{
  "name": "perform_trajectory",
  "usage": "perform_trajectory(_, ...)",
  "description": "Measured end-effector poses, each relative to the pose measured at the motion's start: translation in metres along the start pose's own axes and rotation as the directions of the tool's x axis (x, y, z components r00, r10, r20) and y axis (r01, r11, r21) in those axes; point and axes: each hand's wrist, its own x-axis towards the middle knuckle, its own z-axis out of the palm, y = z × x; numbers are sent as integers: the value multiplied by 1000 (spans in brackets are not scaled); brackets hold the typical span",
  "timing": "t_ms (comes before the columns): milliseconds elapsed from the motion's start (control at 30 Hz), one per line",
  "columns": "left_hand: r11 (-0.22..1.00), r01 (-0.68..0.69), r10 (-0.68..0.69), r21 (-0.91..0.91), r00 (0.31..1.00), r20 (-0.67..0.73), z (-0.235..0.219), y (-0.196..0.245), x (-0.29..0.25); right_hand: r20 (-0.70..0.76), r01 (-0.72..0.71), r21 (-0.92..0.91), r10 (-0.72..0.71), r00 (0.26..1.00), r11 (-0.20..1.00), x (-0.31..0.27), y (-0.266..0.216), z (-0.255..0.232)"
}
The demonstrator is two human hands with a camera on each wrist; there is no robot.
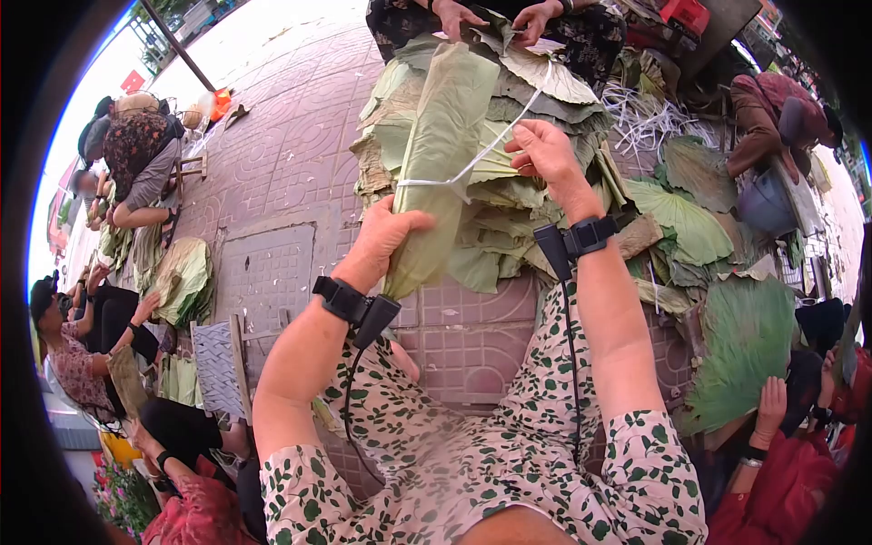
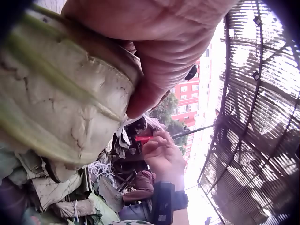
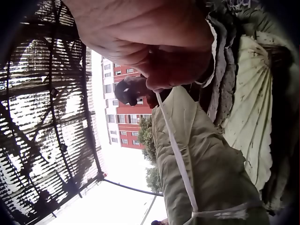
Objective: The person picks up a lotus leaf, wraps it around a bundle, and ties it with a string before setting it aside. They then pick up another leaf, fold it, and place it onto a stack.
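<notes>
A long folded bundle of green leaves (image 1: 445, 113) stands upright before me, with a white strip (image 1: 497, 141) looped round its middle. My left hand (image 1: 372, 241) grips the bundle's lower part, thumb across the front. The left wrist view shows that thumb over the pale, veined leaf (image 2: 70, 98) close up. Up and to the right, my right hand (image 1: 551, 163) pinches the strip with curled fingers. From those fingertips the strip (image 3: 179, 159) runs taut down to the loop in the right wrist view.
A wide pile of large leaves (image 1: 545, 222) lies beyond the bundle on paving (image 1: 291, 173). Another person's hands (image 1: 536, 18) work over its far side. White strips (image 1: 645, 118) lie heaped at right, near a bucket (image 1: 767, 209). Seated people flank both sides; a woven chair (image 1: 218, 368) stands left.
</notes>
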Motion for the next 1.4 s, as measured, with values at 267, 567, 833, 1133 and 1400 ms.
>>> perform_trajectory(267,974,35,-35,-223,999,3,-10,1,10,243,128,-78,-106,964,989,-9,10,23)
perform_trajectory(567,990,29,-33,-137,999,-27,-2,1,12,296,413,-327,-323,899,850,-27,8,52)
perform_trajectory(833,993,23,-25,-113,1000,-13,-2,0,11,300,435,-408,-332,894,802,-19,14,51)
perform_trajectory(1133,966,25,-26,-259,1000,1,-2,6,5,50,400,-576,-457,888,713,4,33,37)
perform_trajectory(1400,828,53,-29,-558,998,52,-29,9,7,-42,389,-570,-498,866,724,11,34,12)
